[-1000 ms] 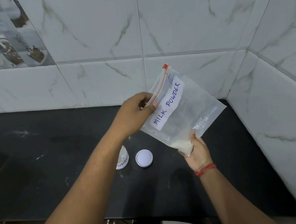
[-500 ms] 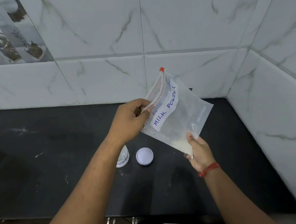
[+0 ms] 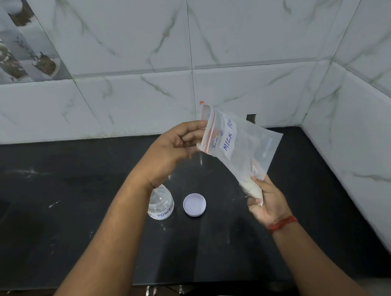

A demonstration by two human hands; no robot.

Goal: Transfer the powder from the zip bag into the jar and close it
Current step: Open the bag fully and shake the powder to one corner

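A clear zip bag is held up in the air over the black tabletop, tilted so that its red zip strip end points toward 11 o'clock and its bottom corner toward 5 o'clock. A white label on it reads "MILK" with further letters folded out of sight. The white powder has gathered in the bottom corner.

The left hand has its grip pinched together on the zip end of the bag, thumb and fingers closing on the plastic beside the red strip. The right hand, with a red thread at the wrist, has its grip clamped around the bottom corner, where the powder sits.

On the tabletop, at about 7 o'clock from the bag and partly behind the left wrist, a small clear jar stands upright with no lid on, a label near its base reading "POWD". Just beside it, at 3 o'clock from the jar and not touching it, the white lid lies with its hollow side up. White marble-look wall tiles rise behind the tabletop and along its right edge.
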